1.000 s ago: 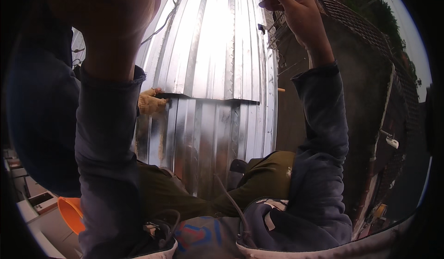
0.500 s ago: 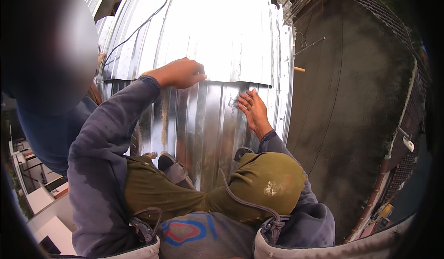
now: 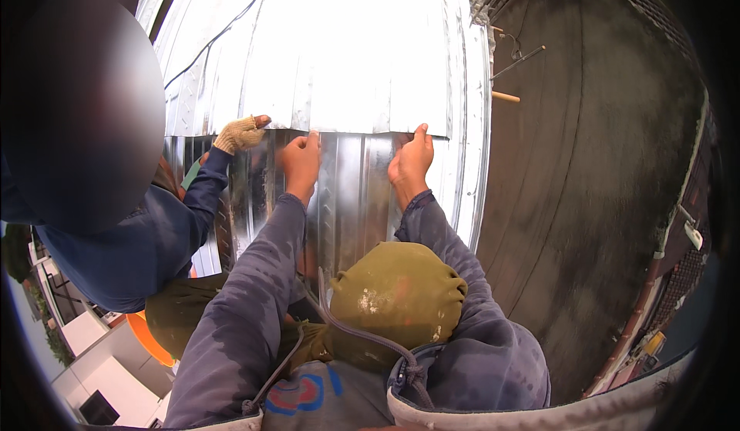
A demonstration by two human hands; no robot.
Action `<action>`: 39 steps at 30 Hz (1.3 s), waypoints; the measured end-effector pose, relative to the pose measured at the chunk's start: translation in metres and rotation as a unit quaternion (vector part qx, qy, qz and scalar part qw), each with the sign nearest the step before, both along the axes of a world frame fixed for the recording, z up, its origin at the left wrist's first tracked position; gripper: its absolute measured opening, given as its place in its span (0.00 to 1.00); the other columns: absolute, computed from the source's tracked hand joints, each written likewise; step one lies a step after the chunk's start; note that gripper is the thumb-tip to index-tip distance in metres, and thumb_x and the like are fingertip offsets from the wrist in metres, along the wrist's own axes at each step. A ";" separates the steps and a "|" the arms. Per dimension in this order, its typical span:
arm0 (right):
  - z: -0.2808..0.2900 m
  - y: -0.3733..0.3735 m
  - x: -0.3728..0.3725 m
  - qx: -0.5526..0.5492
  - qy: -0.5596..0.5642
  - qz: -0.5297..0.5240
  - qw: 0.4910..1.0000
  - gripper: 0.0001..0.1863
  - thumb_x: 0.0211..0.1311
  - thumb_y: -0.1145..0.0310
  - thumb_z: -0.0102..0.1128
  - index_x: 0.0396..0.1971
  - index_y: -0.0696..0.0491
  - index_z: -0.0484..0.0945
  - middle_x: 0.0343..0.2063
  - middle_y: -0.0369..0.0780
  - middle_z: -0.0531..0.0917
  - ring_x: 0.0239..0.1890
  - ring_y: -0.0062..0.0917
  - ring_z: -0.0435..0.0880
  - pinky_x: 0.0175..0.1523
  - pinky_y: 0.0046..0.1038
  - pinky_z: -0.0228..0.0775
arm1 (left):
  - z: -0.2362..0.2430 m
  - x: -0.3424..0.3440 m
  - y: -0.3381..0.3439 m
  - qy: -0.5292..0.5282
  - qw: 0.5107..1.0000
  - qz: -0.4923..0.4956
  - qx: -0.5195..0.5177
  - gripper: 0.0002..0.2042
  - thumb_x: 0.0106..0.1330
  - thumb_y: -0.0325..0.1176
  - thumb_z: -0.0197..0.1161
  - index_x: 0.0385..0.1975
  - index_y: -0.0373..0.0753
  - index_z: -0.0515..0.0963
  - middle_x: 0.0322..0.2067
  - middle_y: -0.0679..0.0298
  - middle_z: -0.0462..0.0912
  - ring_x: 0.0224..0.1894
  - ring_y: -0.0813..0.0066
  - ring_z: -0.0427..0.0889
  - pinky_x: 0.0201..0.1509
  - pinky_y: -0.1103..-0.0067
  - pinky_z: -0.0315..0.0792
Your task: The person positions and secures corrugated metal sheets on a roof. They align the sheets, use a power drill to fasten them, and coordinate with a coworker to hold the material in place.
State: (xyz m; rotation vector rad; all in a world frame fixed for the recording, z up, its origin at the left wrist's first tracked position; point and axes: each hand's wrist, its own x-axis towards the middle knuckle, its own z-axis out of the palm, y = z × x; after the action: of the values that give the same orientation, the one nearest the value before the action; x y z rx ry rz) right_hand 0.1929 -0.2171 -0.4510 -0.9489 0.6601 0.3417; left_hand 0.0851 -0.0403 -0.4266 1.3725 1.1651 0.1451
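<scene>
A corrugated metal roofing sheet (image 3: 347,69), bright with glare, overlaps another metal sheet (image 3: 351,192) lying nearer me. At the upper sheet's front edge, my left hand (image 3: 301,163) is closed with its thumb up against the lip and its other fingers curled below. Farther right along the same edge, my right hand (image 3: 413,160) pinches the lip, thumb on top and fingers partly hidden beneath. To the left of my hands, a co-worker's gloved hand (image 3: 240,134) also rests at this edge.
The co-worker (image 3: 116,238), in a dark blue top, crouches close on my left. A black cable (image 3: 223,34) runs over the upper sheet. Beyond the roof's right edge, a drop leads to a dark grey surface (image 3: 593,161). Rods (image 3: 518,63) stick out there.
My left hand has moved right and come down to the sheet's edge, and my right hand has risen to grip it. The co-worker's gloved hand has come into view at the edge.
</scene>
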 end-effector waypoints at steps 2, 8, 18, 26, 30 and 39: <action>0.004 0.002 -0.002 -0.005 0.028 0.001 1.000 0.33 0.81 0.51 0.45 0.71 0.63 0.59 0.75 0.49 0.57 0.78 0.34 0.54 0.79 0.36 0.43 | -0.024 -0.015 -0.009 -0.017 0.986 0.167 -0.009 0.14 0.70 0.42 0.68 0.31 0.39 0.76 0.21 0.71 0.74 0.18 0.85 0.69 0.21 0.82 0.63; -0.019 -0.011 0.002 -0.030 0.009 0.035 0.999 0.39 0.79 0.49 0.49 0.75 0.62 0.52 0.77 0.49 0.54 0.79 0.35 0.51 0.81 0.39 0.37 | -0.059 0.004 0.003 -0.177 0.944 0.276 -0.029 0.11 0.63 0.33 0.68 0.27 0.41 0.71 0.24 0.75 0.70 0.26 0.85 0.66 0.31 0.82 0.60; -0.003 -0.054 0.015 0.143 0.043 -0.029 0.988 0.42 0.78 0.50 0.52 0.75 0.61 0.46 0.71 0.55 0.59 0.73 0.46 0.60 0.76 0.47 0.56 | -0.049 0.012 0.032 -0.392 0.876 0.230 -0.161 0.16 0.65 0.34 0.61 0.49 0.35 0.72 0.53 0.61 0.77 0.61 0.65 0.73 0.75 0.62 0.57; 0.012 -0.038 0.032 0.148 0.073 -0.117 0.979 0.22 0.79 0.58 0.53 0.61 0.58 0.68 0.53 0.44 0.76 0.54 0.36 0.78 0.62 0.42 0.72 | -0.038 0.034 0.036 -0.262 0.892 0.323 -0.179 0.26 0.74 0.50 0.62 0.63 0.38 0.70 0.60 0.60 0.75 0.62 0.65 0.73 0.70 0.61 0.64; 0.033 -0.033 0.033 0.153 0.065 -0.128 0.978 0.18 0.79 0.61 0.52 0.57 0.58 0.70 0.48 0.42 0.79 0.47 0.32 0.82 0.54 0.38 0.78 | -0.043 0.036 0.045 -0.266 0.885 0.331 -0.193 0.25 0.75 0.50 0.61 0.65 0.41 0.71 0.60 0.62 0.75 0.60 0.66 0.76 0.66 0.65 0.69; 0.075 -0.036 0.030 0.119 0.058 -0.138 0.981 0.17 0.78 0.64 0.54 0.55 0.62 0.71 0.47 0.44 0.81 0.45 0.32 0.84 0.52 0.37 0.80 | -0.028 0.037 0.035 -0.282 0.878 0.361 -0.137 0.20 0.74 0.49 0.63 0.56 0.44 0.72 0.52 0.67 0.80 0.51 0.71 0.81 0.55 0.68 0.75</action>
State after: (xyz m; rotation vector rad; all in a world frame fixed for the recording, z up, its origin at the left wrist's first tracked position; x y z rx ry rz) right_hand 0.2224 -0.2529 -0.3765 -0.6024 0.8282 0.2233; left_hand 0.1224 -0.0053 -0.4551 0.5216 1.0823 0.8272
